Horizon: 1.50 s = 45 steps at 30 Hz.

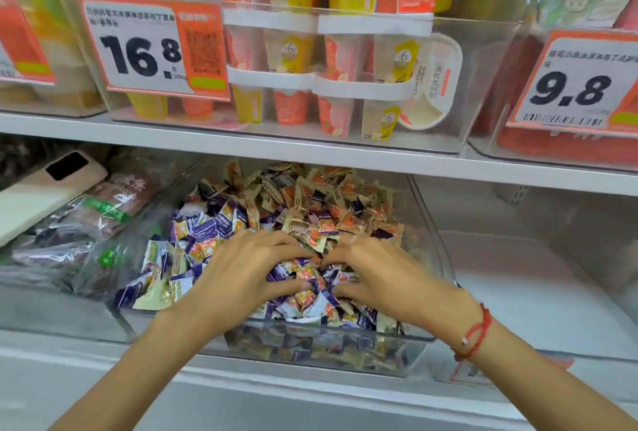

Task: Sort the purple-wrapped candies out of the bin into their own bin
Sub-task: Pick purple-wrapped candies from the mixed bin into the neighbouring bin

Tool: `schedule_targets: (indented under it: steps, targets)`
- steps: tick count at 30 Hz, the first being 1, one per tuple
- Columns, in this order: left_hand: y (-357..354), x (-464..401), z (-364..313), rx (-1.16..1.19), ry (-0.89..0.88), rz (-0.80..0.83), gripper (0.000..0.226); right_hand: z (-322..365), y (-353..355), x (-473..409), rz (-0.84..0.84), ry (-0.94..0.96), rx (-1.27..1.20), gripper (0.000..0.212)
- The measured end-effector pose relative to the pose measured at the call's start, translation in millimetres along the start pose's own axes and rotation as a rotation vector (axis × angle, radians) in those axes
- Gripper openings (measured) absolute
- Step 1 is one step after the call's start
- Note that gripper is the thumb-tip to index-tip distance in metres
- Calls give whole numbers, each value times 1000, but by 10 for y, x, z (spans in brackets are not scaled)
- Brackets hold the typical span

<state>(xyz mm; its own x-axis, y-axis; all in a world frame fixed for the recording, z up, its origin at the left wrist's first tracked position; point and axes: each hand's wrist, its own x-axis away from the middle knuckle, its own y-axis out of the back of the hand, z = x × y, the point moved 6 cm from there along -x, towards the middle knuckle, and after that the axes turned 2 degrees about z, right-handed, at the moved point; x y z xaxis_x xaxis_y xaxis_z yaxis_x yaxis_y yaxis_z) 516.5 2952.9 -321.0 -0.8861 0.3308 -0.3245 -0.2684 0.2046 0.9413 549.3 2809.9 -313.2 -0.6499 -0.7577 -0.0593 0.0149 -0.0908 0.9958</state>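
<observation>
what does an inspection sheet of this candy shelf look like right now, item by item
surface: white shelf carrying clear bins
job's things: clear candy bin heaped with mixed purple-wrapped candies and tan-orange candies; clear bin on the right, contents not visible
clutter: phone lying on bagged goods in the left bin
grippers: left hand and right hand curled into the pile, gathering candies
cables: nothing seen
surroundings: upper shelf of cup desserts, price tags 16.8 and 9.8
</observation>
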Motion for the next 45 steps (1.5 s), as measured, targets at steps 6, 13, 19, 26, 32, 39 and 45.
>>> schedule_targets:
  steps: [6, 13, 19, 26, 32, 39, 45]
  targets:
    - [92, 70, -38, 20, -55, -140, 45, -27, 25, 33, -38, -49, -148, 44]
    - [334, 97, -143, 132, -7, -204, 46, 27, 251, 334, -243, -150, -226, 33]
    - [462, 136, -411, 239, -20, -319, 43, -42, 332, 749, -462, -241, -366, 25]
    - [325, -351, -1288, 275, -225, -258, 41, -688, 510, 1401, -634, -442, -311, 23]
    - [2, -940, -1714, 258, -216, -147, 41, -1333, 365, 1460, -466, -611, -241, 38]
    - [-18, -874, -1398, 602, -131, -192, 48, -1306, 261, 1390, -393, -613, -211, 35]
    - [164, -886, -1599, 519, -172, -220, 23, -1045, 519, 1502, -561, -560, -319, 20]
